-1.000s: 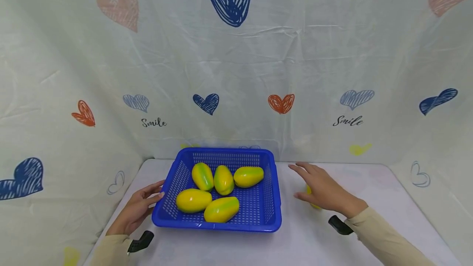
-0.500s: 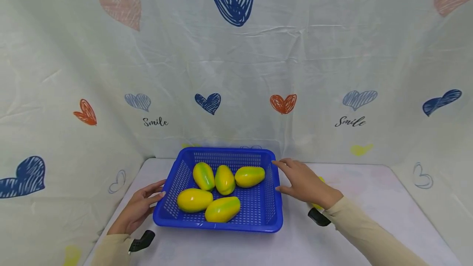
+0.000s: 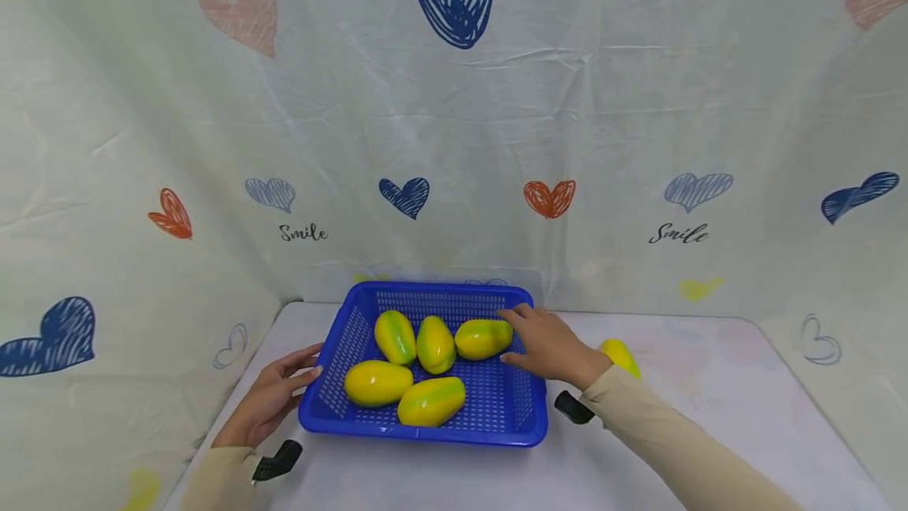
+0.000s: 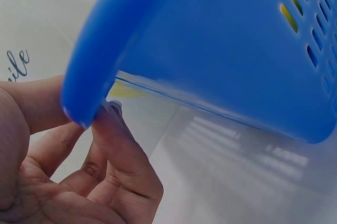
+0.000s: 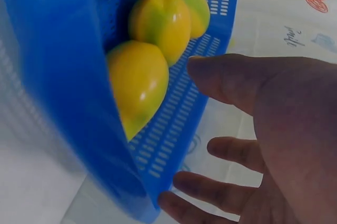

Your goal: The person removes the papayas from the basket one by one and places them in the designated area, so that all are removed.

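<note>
A blue plastic basket [image 3: 426,435] holds several glossy yellow-green papayas [image 3: 431,402]. My left hand [image 3: 269,399] is at its left side. In the left wrist view, the thumb and fingers of that hand pinch the rim of the basket [image 4: 200,34]. My right hand [image 3: 549,345] hovers over the right side of the basket, its fingers spread and holding nothing. Its fingertips are near the rightmost papaya [image 3: 482,339]; the right wrist view shows the nearest papaya [image 5: 139,79] apart from the thumb. Another papaya [image 3: 621,357] lies on the table, partly hidden behind the right forearm.
The white table [image 3: 681,385] extends to the right of the basket. Behind it hangs a pale curtain [image 3: 468,124] printed with hearts and lettering. Each wrist carries a black camera mount, such as the one on the right [image 3: 573,407].
My right hand has moved left from beside the table papaya to over the basket's right side, uncovering part of that papaya. My left hand keeps its place at the basket.
</note>
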`<state>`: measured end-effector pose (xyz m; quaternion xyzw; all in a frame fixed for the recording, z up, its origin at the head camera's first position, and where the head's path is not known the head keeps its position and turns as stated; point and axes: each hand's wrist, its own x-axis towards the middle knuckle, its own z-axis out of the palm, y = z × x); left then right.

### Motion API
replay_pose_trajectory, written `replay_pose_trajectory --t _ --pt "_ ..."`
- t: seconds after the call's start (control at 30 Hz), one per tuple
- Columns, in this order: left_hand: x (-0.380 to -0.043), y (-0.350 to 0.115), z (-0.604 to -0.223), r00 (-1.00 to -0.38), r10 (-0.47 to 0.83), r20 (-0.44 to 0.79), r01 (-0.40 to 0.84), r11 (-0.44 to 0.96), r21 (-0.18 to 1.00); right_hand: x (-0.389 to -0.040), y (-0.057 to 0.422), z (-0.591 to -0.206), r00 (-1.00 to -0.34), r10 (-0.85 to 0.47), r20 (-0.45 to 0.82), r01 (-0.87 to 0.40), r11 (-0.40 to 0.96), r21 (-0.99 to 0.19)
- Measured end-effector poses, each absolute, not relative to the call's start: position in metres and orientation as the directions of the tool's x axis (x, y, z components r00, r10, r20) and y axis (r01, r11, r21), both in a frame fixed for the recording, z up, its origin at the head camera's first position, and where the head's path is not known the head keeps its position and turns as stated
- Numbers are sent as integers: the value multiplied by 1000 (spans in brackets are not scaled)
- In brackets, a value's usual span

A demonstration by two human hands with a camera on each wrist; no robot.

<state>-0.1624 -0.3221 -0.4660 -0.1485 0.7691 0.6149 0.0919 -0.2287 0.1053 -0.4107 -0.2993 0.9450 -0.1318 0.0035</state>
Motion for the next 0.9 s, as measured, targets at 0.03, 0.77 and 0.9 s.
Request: replay_pose_trajectory --t 0.03,0.77,0.9 --pt "-163 -322 -466 -939 -117 -324 -341 198 919 -229 102 -411 -826 -560 65 -555 790 -260" --pt "-163 -322 -467 -936 -135 -324 -346 192 919 -239 62 -421 -871 -488 -53 -442 827 -349" --pt "-163 -320 -467 -937 -137 -322 -344 197 918 -242 56 -426 -880 -464 -104 -404 845 -351"
